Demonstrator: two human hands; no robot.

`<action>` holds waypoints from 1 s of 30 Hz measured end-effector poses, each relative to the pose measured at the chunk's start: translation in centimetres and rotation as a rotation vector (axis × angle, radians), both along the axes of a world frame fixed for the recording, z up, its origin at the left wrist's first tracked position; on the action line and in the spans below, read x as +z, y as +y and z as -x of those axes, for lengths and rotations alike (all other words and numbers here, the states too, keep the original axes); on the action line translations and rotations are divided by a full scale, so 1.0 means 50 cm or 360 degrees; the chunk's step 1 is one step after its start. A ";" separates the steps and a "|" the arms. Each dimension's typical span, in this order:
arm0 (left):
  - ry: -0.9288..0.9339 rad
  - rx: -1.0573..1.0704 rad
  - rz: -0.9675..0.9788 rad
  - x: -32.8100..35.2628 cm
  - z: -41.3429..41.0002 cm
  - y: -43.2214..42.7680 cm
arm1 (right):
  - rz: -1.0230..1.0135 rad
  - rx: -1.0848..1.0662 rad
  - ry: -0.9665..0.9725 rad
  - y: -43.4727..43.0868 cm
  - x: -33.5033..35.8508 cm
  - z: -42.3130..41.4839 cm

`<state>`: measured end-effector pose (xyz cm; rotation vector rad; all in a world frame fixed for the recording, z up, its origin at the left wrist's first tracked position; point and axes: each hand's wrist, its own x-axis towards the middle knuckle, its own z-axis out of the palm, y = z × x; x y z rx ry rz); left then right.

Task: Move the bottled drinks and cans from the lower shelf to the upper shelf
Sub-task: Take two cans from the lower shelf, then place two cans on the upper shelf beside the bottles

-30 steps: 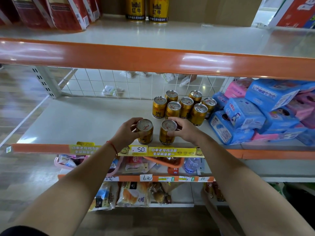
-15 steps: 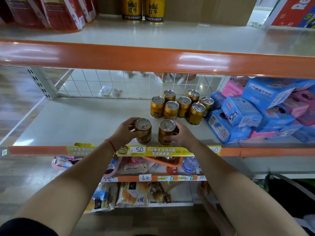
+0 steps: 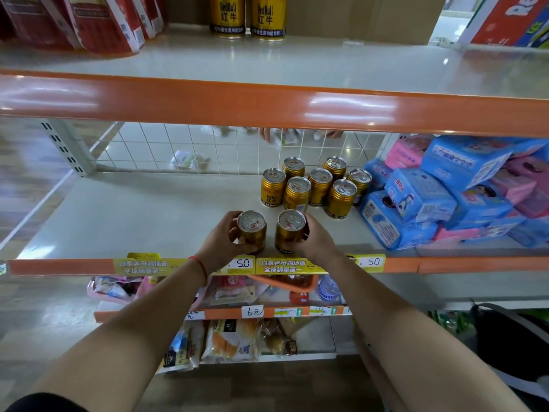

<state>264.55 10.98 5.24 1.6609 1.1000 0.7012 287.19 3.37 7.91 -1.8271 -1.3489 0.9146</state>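
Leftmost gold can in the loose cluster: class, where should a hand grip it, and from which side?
Grip the leftmost can round its side wall, coming from its left: it stands upright, bare shelf lies there, and other cans crowd its right.

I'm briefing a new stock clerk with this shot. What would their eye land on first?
First come the two hands at the front of the lower shelf: the left hand grips a gold can and the right hand grips a second gold can. Behind them stands a cluster of seven more cans, next to a heap of blue and pink packs on the right. A pair of gold cans stands at the back of the upper shelf.
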 end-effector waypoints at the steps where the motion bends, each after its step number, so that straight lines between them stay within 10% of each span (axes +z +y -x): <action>1: -0.0018 0.0010 0.0004 -0.003 -0.003 -0.001 | -0.0018 -0.0012 -0.0009 0.000 -0.003 0.002; 30: -0.0224 -0.0003 -0.0180 0.204 0.035 -0.095 | -0.0236 0.0306 -0.0109 -0.035 0.204 0.010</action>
